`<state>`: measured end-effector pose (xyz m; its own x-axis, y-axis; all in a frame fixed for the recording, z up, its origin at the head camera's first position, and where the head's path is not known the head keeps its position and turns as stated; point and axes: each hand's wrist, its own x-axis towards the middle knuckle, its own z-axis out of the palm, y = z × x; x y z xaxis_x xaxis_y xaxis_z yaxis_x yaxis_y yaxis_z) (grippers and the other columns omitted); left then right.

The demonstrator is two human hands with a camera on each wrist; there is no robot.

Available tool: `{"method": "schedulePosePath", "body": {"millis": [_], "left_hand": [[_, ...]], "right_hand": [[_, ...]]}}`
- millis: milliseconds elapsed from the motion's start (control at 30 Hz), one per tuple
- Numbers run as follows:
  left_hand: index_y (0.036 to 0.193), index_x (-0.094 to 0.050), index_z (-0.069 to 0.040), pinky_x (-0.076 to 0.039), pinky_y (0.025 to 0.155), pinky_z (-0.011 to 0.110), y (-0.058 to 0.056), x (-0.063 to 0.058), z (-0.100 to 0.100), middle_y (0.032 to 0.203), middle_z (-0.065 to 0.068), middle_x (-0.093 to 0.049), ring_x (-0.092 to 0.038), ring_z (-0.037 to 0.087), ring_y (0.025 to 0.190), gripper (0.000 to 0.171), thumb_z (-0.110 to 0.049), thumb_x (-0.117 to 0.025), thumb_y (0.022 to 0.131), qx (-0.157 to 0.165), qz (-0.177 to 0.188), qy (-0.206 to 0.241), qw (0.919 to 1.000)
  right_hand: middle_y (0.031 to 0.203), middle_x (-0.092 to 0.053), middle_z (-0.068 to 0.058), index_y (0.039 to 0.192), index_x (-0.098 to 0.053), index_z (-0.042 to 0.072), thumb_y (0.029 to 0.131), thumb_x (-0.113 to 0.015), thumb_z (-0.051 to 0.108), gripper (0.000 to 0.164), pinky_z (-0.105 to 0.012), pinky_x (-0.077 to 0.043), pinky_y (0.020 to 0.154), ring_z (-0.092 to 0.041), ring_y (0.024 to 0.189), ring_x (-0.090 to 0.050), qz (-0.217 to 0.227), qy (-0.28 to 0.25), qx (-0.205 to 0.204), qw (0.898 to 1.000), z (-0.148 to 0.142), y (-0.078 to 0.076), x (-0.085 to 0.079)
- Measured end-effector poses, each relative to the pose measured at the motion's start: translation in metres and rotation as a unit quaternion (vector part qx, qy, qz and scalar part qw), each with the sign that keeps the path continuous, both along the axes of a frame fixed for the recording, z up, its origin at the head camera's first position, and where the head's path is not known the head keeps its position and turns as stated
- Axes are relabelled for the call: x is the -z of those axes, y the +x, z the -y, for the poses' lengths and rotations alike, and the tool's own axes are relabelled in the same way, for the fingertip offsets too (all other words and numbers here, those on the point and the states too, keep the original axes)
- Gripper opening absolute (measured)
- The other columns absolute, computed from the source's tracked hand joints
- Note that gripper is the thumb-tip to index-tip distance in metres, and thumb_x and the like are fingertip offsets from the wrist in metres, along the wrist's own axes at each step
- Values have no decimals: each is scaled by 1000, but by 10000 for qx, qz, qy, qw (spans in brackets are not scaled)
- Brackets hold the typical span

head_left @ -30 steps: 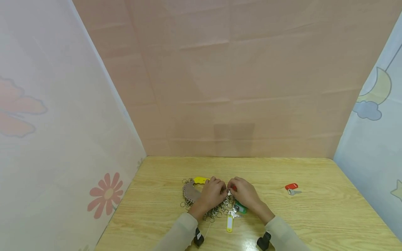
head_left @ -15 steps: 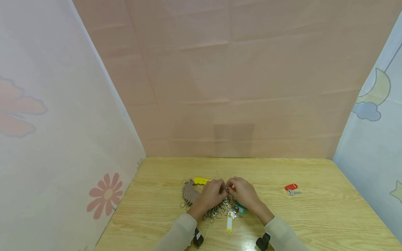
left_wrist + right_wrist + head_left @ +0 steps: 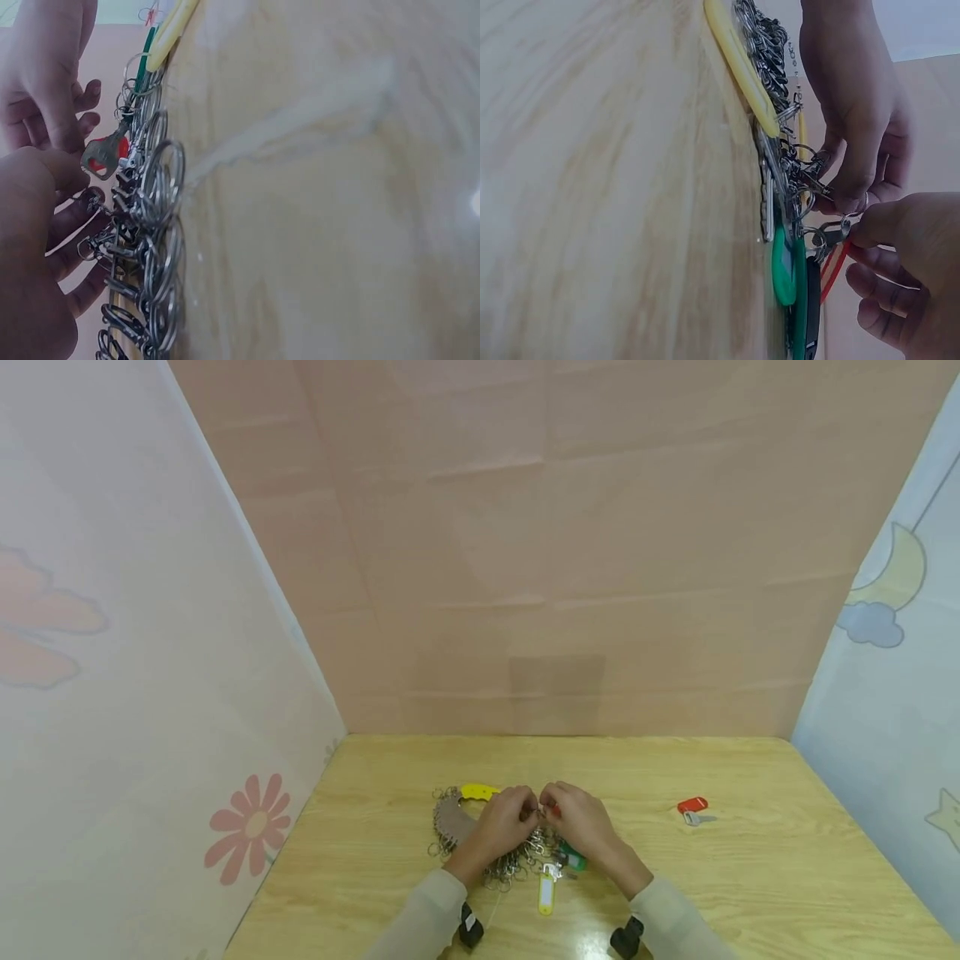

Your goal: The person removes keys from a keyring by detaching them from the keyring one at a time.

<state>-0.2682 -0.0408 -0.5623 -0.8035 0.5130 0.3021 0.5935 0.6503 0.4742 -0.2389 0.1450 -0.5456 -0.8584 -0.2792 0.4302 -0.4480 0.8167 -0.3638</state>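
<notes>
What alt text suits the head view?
A person's left hand and right hand work close together at a curved grey holder fringed with metal rings, a red tag at the right hand's fingers. Another red tag, with a key, lies apart on the wood-grain table.

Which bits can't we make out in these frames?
- Head: middle of the grey curved plate, behind the left grip and its forearm.
- Head: most of the held red tag, covered by the right grip.
- Head: any writing on the yellow tag's label, too small.
- Left wrist: part of the left grip, cut off by the left edge.
- Right wrist: one end of the yellow tag, cut off by the top edge.
</notes>
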Motion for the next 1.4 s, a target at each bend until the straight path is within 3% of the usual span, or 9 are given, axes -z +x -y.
{"method": "schedulePosePath", "body": {"millis": [200, 433, 667, 1133, 1400], "left_hand": [[101, -70, -18, -53, 78, 20, -1, -4, 3, 98, -4, -73, -63, 6, 90, 4, -18, -68, 105, 220, 132, 280, 9993], [106, -70, -20, -52, 76, 21, 0, -3, 4, 99, -7, -72, -61, 4, 90, 8, -23, -63, 109, 235, 285, 444, 9983], [114, -73, -19, -54, 80, 24, 2, -4, 4, 107, -4, -74, -64, 9, 98, 13, -24, -62, 110, 97, 470, 562, 9973], [110, -70, -17, -51, 74, 21, 4, -1, 3, 101, -5, -71, -59, 0, 87, 10, -23, -61, 110, 67, 930, 819, 9923], [111, -71, -15, -54, 77, 21, 2, -2, 3, 105, -1, -74, -63, 1, 88, 12, -20, -61, 110, 137, 1023, 979, 9898]], "right_hand": [[87, -69, 4, 93, -71, 15, 90, -83, 6, 16, -25, -51, 63, -10, 74, -63, 56, -9, 100, 9999, -1, -2, -2], [86, -71, 4, 92, -73, 15, 91, -82, 7, 12, -24, -49, 59, -9, 70, -62, 152, -4, 167, 9997, -2, -1, -3], [89, -75, 3, 91, -75, 15, 90, -84, 6, 13, -22, -52, 62, -10, 73, -67, -16, -85, -137, 9999, -3, 0, -2], [88, -71, 4, 89, -72, 15, 88, -84, 4, 16, -17, -47, 58, -2, 67, -57, -305, 69, -370, 9988, -3, 0, 5], [93, -72, 2, 93, -72, 13, 90, -81, 5, 12, -21, -52, 63, -6, 74, -64, -432, 182, -585, 9972, -4, -2, 5]]}}
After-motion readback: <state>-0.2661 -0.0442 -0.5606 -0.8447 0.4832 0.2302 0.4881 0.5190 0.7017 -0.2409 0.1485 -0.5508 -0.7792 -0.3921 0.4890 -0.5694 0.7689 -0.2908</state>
